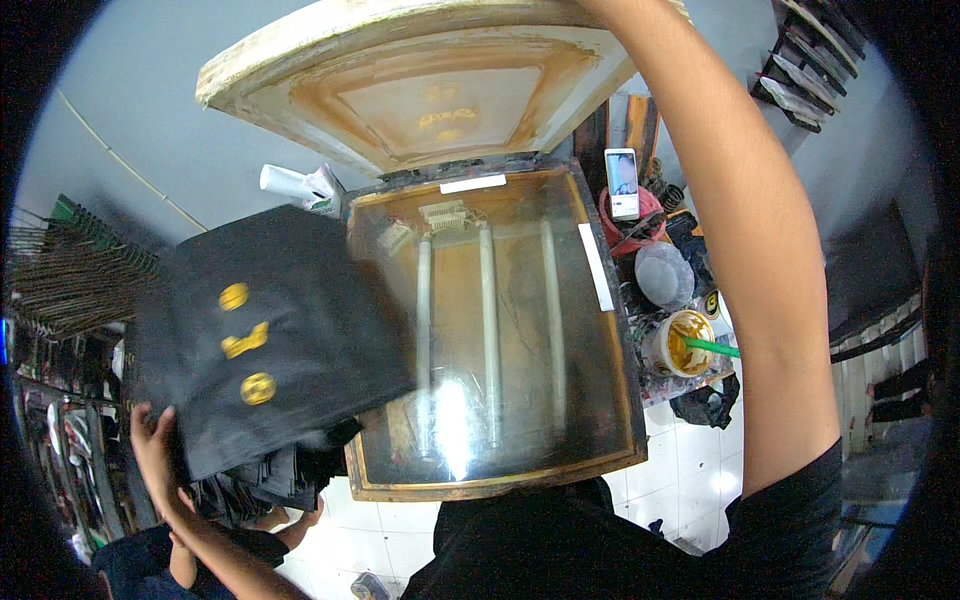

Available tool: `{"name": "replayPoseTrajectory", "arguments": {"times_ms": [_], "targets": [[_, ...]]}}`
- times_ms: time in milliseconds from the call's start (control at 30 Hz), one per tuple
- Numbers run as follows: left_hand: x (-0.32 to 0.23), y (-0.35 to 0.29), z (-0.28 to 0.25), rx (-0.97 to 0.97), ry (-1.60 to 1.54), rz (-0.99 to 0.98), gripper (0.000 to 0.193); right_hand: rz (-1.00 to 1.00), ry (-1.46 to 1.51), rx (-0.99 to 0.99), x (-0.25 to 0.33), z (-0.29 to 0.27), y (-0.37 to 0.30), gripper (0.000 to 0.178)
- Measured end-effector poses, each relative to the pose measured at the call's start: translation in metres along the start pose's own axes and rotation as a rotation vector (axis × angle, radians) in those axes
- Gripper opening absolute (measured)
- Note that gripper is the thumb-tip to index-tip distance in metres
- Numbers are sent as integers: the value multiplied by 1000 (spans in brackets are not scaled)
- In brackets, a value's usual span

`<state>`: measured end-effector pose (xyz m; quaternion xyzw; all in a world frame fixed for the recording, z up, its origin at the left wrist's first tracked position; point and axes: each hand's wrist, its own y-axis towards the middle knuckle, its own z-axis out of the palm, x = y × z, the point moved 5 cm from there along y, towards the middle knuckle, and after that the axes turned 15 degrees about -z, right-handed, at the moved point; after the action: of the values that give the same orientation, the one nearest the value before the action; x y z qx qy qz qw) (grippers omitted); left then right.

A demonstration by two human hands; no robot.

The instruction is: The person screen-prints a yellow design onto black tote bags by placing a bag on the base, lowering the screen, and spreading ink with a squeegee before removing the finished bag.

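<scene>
A flat black fabric piece (300,330) bears three yellow printed motifs. It overlaps the left part of the glass-topped table, and its right edge is blurred. My left hand (157,455) grips it at its lower left edge, with part of the palm hidden there. My right arm reaches up to the raised screen-printing frame (420,60), and the hand itself is cut off by the top edge. Yellow and brown stains mark the frame's mesh. Beneath it, the glass tabletop (520,350) shows several pale tubes under its surface.
To the right stand a tub of yellow ink (685,343) with a green stick, a lidded round container (664,276) and a propped phone (622,183). Black pieces (290,480) are stacked below the fabric. Another person (180,550) sits low at left, near racks (80,260).
</scene>
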<state>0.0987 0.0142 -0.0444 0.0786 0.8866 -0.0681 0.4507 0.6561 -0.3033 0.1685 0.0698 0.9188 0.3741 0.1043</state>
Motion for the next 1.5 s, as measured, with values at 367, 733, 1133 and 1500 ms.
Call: {"name": "replayPoseTrajectory", "arguments": {"times_ms": [367,733,1133,1500], "targets": [[16,-7,53,-393,994,524,68,-40,24,4,1,13,7,35],[-7,-56,144,33,484,85,15,-45,62,13,-2,14,4,36],[-22,-227,400,783,576,964,62,-83,87,-21,0,16,7,34],[-147,-175,569,577,493,785,92,-70,111,45,4,11,1,31]]}}
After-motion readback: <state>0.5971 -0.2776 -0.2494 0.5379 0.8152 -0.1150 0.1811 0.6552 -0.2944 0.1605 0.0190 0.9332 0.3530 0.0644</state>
